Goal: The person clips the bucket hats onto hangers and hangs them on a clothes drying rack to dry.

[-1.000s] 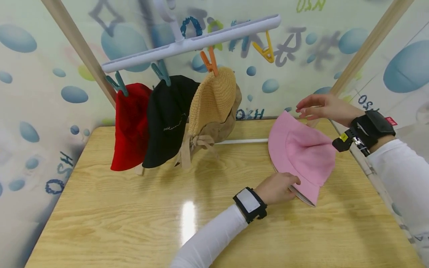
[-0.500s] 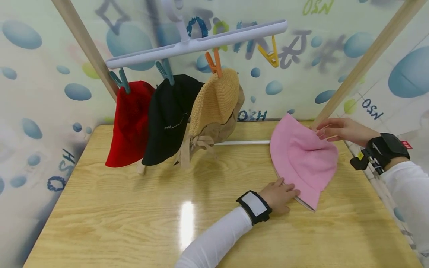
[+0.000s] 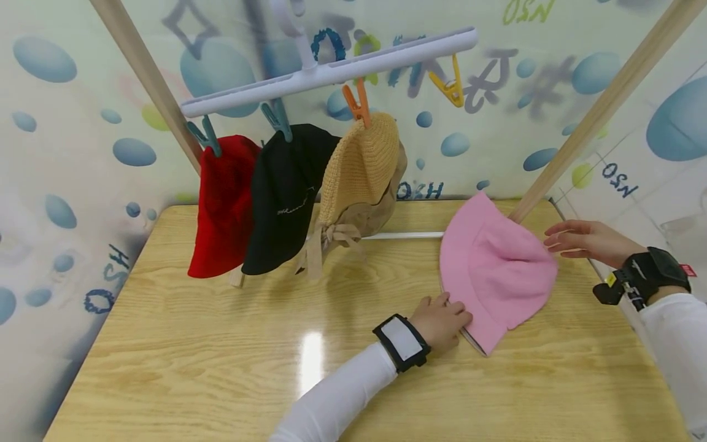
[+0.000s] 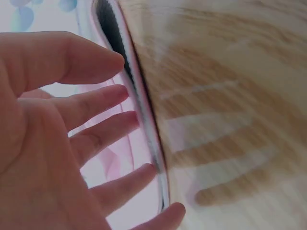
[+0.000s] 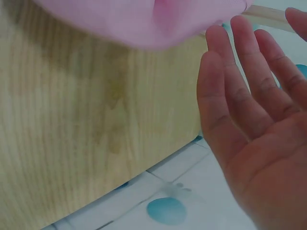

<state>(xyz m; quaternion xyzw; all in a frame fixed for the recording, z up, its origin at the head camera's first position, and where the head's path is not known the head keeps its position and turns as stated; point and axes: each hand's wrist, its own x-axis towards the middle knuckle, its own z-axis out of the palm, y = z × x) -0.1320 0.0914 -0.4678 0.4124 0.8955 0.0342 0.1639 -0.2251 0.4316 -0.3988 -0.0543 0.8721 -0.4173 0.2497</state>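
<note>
A pink bucket hat (image 3: 505,264) lies folded flat on the wooden table, its brim towards the left. My left hand (image 3: 440,322) is at the brim's lower left edge, fingers spread and touching it. In the left wrist view, the fingertips of that hand (image 4: 72,129) line up along the brim's edge (image 4: 139,96), where a dark lining shows in the fold. By the crown's right side is my right hand (image 3: 596,241), its fingers extended. The right wrist view has this hand (image 5: 259,110) with nothing in its grasp, beside the pink crown (image 5: 144,24).
A white hanger bar (image 3: 331,72) hangs above the table (image 3: 221,356). Clips hold a red hat (image 3: 226,209), a black hat (image 3: 287,202) and a tan straw hat (image 3: 361,172) from it. A yellow clip (image 3: 450,83) hangs bare at its right end. Wooden posts (image 3: 602,110) flank it.
My right hand has moved down and right, from above the hat to the crown's side. My left fingers have straightened from a curl at the brim. The hat has turned slightly, brim's lower tip leftward.
</note>
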